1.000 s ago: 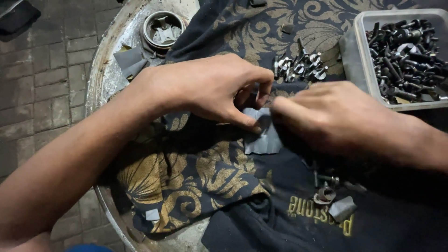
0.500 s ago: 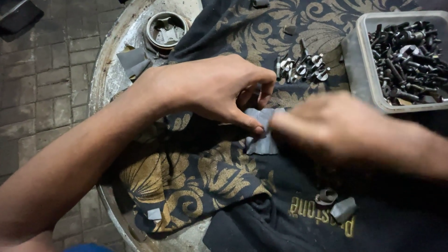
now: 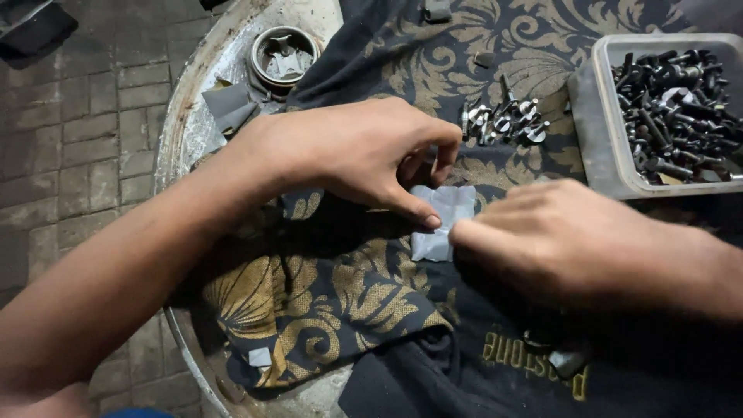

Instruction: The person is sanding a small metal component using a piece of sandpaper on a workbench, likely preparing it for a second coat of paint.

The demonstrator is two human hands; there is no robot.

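Movement since a second ago is small but readable. The pale grey rectangular patch of sheet material [image 3: 439, 220], earlier half hidden under both hands and partly lifted, is now laid flat on the black cloth with gold leaf pattern [image 3: 325, 286], near the middle of the scene. The left hand [image 3: 364, 155] is curled over it, thumb tip pressed on the patch's left edge and the other fingers bent above its far edge; nothing is enclosed in the hand. The right hand [image 3: 557, 240] has been drawn a little to the right and nearer, its fingertips resting closed together on the patch's right edge; whether anything is pinched beneath them cannot be told. The view has also been shifted slightly, so that the clear plastic tub of dark bolts [image 3: 665, 116] at far right is seen more fully. The small heap of shiny metal fasteners [image 3: 507, 120] just beyond the hands is left untouched. The round metal cup [image 3: 285, 56] and grey cut scraps [image 3: 226, 104] at far left are unchanged. The patch appears to be being smoothed and held down rather than carried.
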